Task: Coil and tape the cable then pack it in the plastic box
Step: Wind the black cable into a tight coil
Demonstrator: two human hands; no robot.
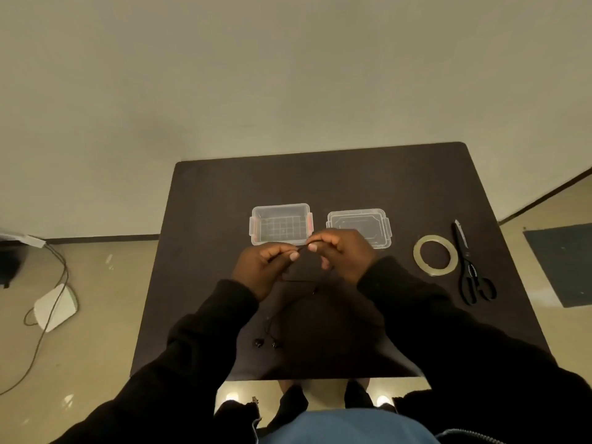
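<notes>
Black and thin, the earphone cable [303, 246] is pinched near one end between thumb and fingertips of the left hand [266, 269] and of the right hand [344, 254], both raised close together above the dark brown table [368, 181]. From the hands the cable is seen trailing down toward the near edge, where its two black earbuds [267, 343] lie on the table. Just beyond the hands, the clear rectangular plastic box with red clips [281, 224] is set open, and its clear plastic lid [358, 225] lies just beside it on the right. Further right, a flat roll of clear tape [435, 259] is placed, with black-handled scissors [471, 267] just beside it.
</notes>
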